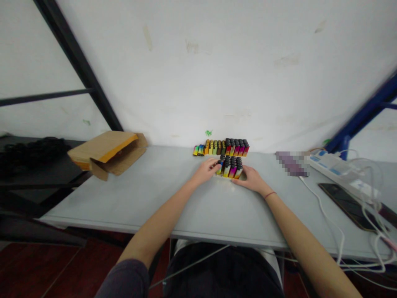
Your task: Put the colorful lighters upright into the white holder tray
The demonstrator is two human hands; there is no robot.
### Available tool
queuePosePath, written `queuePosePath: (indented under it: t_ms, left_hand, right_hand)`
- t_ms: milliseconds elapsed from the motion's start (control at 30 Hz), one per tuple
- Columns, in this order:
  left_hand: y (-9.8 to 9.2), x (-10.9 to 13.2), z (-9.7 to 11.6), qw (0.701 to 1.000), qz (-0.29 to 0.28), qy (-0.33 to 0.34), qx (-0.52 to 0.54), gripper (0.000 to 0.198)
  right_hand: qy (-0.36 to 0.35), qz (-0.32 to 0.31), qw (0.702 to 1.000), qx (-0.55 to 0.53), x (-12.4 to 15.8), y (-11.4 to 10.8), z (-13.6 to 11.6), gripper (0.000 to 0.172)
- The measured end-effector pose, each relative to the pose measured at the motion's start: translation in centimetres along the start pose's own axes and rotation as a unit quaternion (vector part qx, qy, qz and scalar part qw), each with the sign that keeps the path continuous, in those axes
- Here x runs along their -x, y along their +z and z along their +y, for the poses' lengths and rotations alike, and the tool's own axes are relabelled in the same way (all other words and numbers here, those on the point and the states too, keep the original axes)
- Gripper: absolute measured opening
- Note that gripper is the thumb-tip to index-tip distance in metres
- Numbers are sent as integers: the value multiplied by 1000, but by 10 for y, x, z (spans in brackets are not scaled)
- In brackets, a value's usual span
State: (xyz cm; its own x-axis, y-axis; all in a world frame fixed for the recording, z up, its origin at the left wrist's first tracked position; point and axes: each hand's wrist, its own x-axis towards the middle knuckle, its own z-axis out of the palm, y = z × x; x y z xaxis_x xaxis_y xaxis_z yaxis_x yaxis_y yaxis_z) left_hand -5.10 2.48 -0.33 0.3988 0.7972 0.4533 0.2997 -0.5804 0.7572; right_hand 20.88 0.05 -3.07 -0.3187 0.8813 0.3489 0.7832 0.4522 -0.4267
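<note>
- 2 hands, my left hand and right hand, clasp the front lighters from opposite sides.
- Likely light, stiff, slippery; best squeezed low, together.

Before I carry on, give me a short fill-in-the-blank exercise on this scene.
1. The lighters between the left hand and the right hand have ____ tops.
2. A thin band circles the ____ wrist.
3. The cardboard box lies toward the ____ end of the table.

Missing words: black; right; left.
</note>
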Motion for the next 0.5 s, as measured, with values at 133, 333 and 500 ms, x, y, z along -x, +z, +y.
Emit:
queuePosePath:
  t_ms: [133, 333, 500]
  left_hand:
    - [0, 0, -1, 1000, -2, 6, -5, 35]
    - [1, 1, -1, 1000, -8, 7, -3, 35]
    - [4, 2, -4, 1000, -20, 13, -7, 36]
  right_hand:
    - [0, -3, 1000, -6, 0, 0, 0, 66]
    - [-8, -4, 1000, -13, 0, -1, 0, 65]
    - [-6, -4, 1000, -14, 0, -2, -1, 65]
